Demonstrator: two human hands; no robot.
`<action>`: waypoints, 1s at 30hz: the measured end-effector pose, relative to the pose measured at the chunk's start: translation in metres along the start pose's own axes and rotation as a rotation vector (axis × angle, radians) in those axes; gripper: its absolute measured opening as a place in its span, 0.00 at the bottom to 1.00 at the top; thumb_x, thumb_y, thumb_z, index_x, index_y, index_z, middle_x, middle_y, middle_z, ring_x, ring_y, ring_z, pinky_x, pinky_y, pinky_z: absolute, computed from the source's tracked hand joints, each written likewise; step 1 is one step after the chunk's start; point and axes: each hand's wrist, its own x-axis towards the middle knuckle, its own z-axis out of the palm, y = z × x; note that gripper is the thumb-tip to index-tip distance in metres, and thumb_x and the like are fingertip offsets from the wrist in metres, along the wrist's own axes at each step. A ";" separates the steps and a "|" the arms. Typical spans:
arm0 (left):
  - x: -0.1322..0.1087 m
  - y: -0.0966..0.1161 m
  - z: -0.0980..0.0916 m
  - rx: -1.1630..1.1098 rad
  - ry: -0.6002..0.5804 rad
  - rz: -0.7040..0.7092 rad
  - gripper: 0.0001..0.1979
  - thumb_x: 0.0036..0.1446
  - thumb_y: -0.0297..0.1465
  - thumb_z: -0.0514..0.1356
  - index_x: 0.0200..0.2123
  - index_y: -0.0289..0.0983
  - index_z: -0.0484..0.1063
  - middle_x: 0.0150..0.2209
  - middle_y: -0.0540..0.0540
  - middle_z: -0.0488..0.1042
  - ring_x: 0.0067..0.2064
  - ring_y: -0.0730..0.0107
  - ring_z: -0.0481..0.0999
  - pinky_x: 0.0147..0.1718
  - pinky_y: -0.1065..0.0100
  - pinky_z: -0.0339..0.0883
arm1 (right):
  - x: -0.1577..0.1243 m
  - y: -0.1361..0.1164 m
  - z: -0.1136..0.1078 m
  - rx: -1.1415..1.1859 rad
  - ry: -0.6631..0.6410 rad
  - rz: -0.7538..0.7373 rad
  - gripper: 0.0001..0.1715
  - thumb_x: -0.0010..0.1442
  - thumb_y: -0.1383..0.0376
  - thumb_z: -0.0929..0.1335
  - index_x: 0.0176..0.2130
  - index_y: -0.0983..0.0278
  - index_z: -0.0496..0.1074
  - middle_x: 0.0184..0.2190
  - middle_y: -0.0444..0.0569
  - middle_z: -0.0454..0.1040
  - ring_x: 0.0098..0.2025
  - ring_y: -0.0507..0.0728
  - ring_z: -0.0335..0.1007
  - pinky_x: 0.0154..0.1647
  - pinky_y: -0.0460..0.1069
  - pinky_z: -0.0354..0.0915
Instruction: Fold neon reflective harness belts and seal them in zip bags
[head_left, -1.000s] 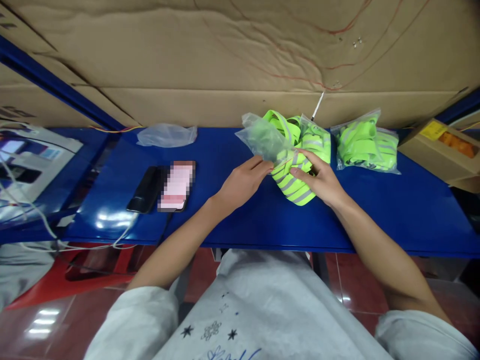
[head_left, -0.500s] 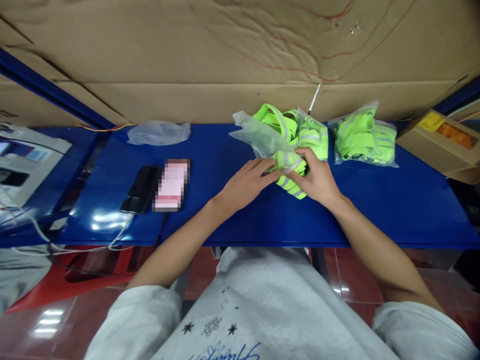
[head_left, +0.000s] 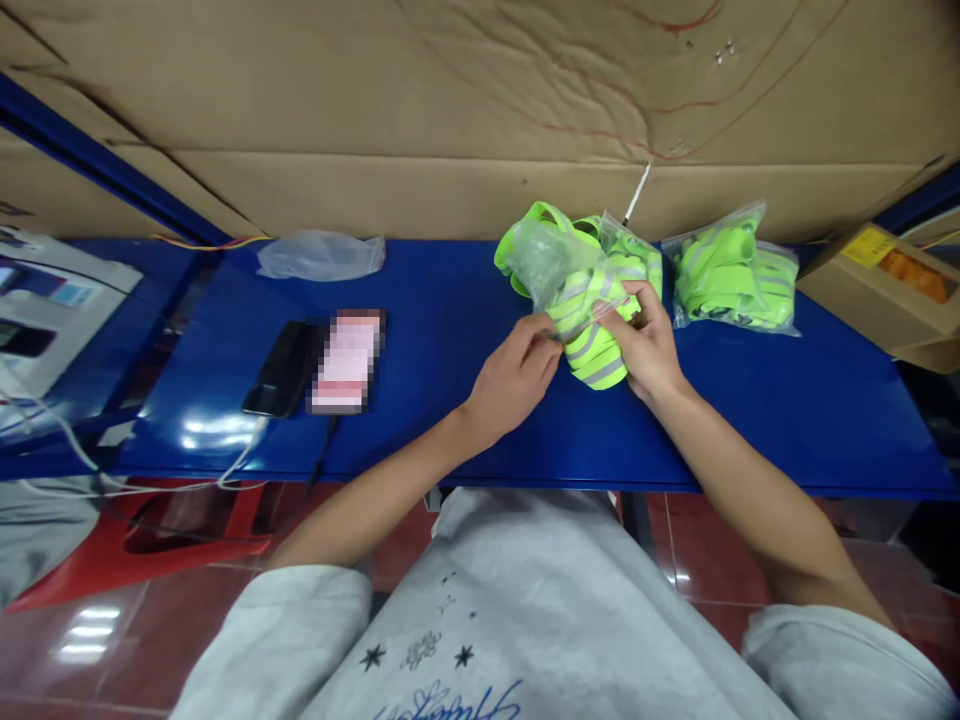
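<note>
A folded neon-green vest with grey reflective stripes [head_left: 592, 355] lies on the blue table [head_left: 465, 410], partly inside a clear plastic bag [head_left: 544, 265]. My left hand [head_left: 517, 375] pinches the bag's open edge at the vest's left side. My right hand [head_left: 646, 345] grips the vest and the bag's edge from the right, fingers curled. Behind the bag sits a loose heap of more green vests [head_left: 551, 222].
Two filled bags of green vests [head_left: 731, 275] lie at the back right, beside a cardboard box [head_left: 881, 295]. An empty clear bag [head_left: 319, 255] lies at the back left. A black phone [head_left: 281, 355] and a pinkish phone [head_left: 346, 360] rest left of my hands. Cardboard lines the back.
The bag has been drawn further over the vest and stands more upright. My left hand shifted down and right to the bag's mouth; my right hand moved up along the vest.
</note>
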 end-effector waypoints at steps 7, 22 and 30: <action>0.020 -0.013 0.004 -1.054 0.030 -0.893 0.45 0.55 0.62 0.71 0.66 0.45 0.61 0.67 0.38 0.71 0.64 0.59 0.78 0.59 0.57 0.77 | -0.010 -0.013 0.002 -0.051 -0.064 -0.028 0.37 0.55 0.33 0.77 0.47 0.54 0.68 0.40 0.45 0.79 0.38 0.60 0.79 0.39 0.56 0.78; 0.033 -0.012 0.022 -1.327 0.126 -1.083 0.23 0.67 0.47 0.68 0.56 0.39 0.79 0.61 0.42 0.82 0.65 0.55 0.80 0.66 0.53 0.73 | -0.012 -0.011 0.010 0.156 -0.190 0.388 0.43 0.46 0.33 0.81 0.47 0.59 0.79 0.47 0.55 0.86 0.52 0.71 0.85 0.54 0.65 0.83; 0.032 -0.022 0.018 -1.472 0.012 -1.132 0.24 0.62 0.50 0.72 0.53 0.39 0.82 0.58 0.42 0.84 0.66 0.51 0.80 0.67 0.52 0.72 | -0.016 -0.011 0.008 0.061 -0.234 0.317 0.40 0.53 0.34 0.78 0.52 0.58 0.79 0.49 0.53 0.87 0.56 0.71 0.84 0.54 0.65 0.82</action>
